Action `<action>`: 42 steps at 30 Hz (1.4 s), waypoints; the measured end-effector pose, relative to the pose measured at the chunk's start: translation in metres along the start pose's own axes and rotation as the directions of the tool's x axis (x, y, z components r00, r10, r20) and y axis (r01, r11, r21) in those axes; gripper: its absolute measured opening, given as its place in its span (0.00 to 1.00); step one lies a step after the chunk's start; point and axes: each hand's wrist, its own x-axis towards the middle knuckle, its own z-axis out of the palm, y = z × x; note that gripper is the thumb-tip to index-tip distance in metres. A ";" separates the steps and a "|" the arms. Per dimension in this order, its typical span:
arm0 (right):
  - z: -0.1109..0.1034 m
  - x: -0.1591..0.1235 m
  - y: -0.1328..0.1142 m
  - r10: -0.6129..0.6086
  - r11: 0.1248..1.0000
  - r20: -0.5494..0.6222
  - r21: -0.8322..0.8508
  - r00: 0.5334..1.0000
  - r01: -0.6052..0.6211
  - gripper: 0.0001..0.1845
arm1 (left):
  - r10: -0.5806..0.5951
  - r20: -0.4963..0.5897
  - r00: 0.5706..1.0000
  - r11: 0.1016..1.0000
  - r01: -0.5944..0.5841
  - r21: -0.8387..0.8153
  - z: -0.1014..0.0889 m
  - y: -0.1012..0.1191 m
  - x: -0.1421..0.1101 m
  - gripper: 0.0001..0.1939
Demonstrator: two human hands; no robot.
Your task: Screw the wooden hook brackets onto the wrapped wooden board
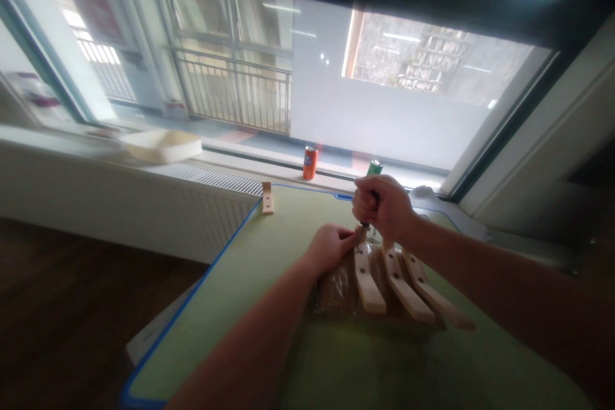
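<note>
My right hand is closed in a fist around what looks like a screwdriver; only a dark bit of it shows below the fist. The tool points down at the far end of a bent, pale wooden piece with dark holes. At that same end, the fingers and thumb of my left hand pinch the wood; the exact contact is blurred. Two similar wooden pieces, a middle one and a right one, lie alongside. Beneath them is a brown, flat thing in clear plastic.
The green tabletop has a blue edge. Another small wooden piece with holes rests at its far left corner. An orange can, a green can and a cream tray stand on the windowsill, above a white radiator.
</note>
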 end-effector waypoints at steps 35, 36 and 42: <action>0.003 -0.003 0.004 -0.025 0.992 -0.111 -0.124 0.994 0.011 0.22 | 0.006 0.026 1.000 0.999 -0.007 0.049 -0.001 0.000 0.001 0.32; 0.002 -0.002 0.004 -0.027 0.992 -0.123 -0.123 0.992 0.012 0.22 | 0.007 0.023 1.000 0.999 -0.008 0.046 -0.001 0.001 0.001 0.32; -0.002 -0.005 0.009 -0.059 0.997 -0.113 -0.065 0.992 0.051 0.21 | 0.026 0.013 1.000 0.999 -0.027 0.045 0.000 0.002 0.000 0.31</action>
